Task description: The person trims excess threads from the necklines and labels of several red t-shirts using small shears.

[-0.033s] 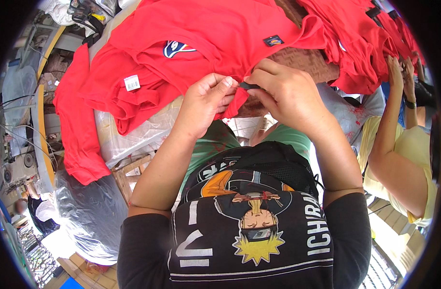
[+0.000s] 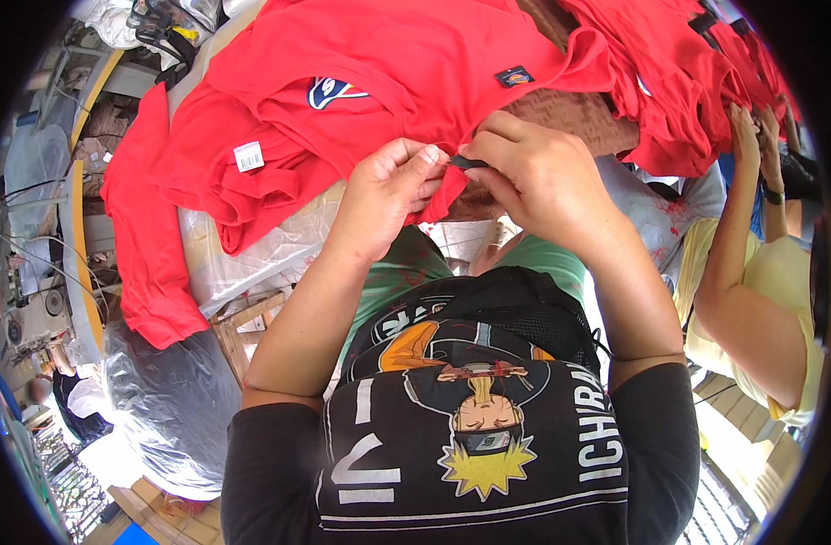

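A red garment (image 2: 406, 73) lies spread over the table before me, with a blue-and-white printed emblem and a small dark label on it. At its near edge my left hand (image 2: 384, 191) is closed, thumb against forefinger, pinching the red cloth. Close by on the right, my right hand (image 2: 547, 173) grips a small dark tool (image 2: 468, 163), whose tip points at the left fingertips. Most of that tool is hidden in the fingers, so its exact kind does not show. A red flap of cloth hangs just below both hands.
A white barcode tag (image 2: 248, 156) rests on the red cloth at left. Clear plastic covers the table edge (image 2: 243, 263). To the right, another person in a yellow top (image 2: 770, 291) handles more red garments (image 2: 679, 118). Machinery (image 2: 43, 309) and a plastic-wrapped bundle (image 2: 166, 400) stand left.
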A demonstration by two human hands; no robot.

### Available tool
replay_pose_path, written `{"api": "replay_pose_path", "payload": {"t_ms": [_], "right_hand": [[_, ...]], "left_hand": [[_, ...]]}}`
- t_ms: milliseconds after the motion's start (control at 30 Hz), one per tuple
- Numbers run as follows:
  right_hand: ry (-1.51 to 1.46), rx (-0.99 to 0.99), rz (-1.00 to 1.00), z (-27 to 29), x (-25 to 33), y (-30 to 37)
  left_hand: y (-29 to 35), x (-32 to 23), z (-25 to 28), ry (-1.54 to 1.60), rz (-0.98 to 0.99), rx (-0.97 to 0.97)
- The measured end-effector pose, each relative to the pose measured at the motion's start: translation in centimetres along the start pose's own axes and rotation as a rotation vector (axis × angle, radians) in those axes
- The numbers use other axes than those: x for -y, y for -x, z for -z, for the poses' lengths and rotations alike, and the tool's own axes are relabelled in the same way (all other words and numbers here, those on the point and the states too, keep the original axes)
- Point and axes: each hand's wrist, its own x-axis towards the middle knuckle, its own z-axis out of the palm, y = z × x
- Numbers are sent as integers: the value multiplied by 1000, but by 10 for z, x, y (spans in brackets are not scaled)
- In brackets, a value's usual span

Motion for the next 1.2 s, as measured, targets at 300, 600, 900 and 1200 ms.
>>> {"api": "replay_pose_path", "payload": {"t_ms": [300, 600, 900, 1200], "right_hand": [[60, -134, -75, 18, -15, 9], [-112, -146, -222, 28, -16, 9], [-482, 20, -416, -9, -30, 13], [-766, 223, -525, -54, -11, 16]], "left_hand": [[59, -66, -22, -1304, -746, 179], [53, -40, -26, -962, -601, -60], [-2, 18, -4, -479, -314, -170], [-4, 16, 1, -521, -440, -166]]}}
